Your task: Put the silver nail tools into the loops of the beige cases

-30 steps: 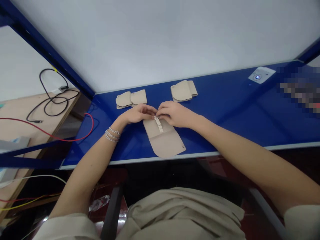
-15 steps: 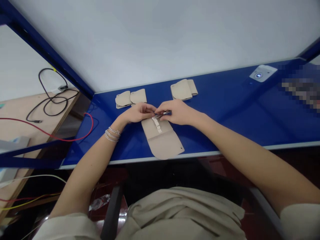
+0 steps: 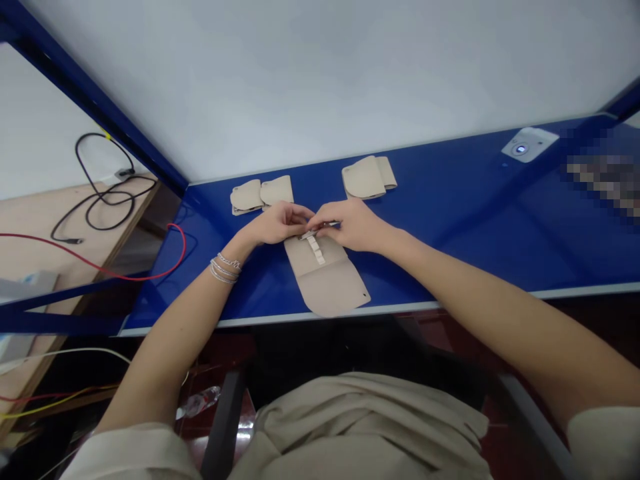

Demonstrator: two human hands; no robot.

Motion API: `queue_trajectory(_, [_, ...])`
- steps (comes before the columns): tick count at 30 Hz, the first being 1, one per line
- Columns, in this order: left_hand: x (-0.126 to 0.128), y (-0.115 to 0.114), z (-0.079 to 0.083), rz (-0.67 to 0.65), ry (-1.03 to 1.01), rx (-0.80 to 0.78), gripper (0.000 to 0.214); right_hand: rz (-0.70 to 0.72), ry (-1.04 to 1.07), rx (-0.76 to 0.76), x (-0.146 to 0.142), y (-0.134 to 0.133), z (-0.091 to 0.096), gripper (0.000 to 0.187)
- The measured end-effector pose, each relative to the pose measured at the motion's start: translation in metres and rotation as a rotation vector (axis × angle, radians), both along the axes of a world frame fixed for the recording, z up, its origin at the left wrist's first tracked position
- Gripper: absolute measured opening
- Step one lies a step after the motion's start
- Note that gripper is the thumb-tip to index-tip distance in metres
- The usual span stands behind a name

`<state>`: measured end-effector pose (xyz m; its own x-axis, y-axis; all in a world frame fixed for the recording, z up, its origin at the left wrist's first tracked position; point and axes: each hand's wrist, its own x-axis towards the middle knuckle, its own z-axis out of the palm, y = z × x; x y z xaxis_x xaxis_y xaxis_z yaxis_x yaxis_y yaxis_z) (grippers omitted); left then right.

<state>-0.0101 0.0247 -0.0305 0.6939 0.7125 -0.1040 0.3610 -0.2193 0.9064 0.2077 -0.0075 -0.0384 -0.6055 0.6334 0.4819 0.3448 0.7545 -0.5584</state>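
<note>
A workshop: blue bench (image 3: 460, 207), cables (image 3: 133, 279)

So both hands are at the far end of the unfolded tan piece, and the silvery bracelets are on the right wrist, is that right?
Not quite: the silvery bracelets are on the left wrist, as the head view shows. The left hand and right hand are indeed at the far end of the unfolded tan piece.

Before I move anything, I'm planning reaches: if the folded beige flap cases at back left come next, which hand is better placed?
Probably the left hand: it is closer to the folded beige flap cases; the right hand is farther off. Both hands are busy at the unfolded flap case.
</note>
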Motion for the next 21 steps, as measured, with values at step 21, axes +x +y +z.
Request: queue_trajectory(21, [0.003, -0.004, 0.000, 0.029, -0.012, 0.044, 0.038, -0.065, 0.020, -0.140, -0.002, -0.002, 0.001, 0.023])
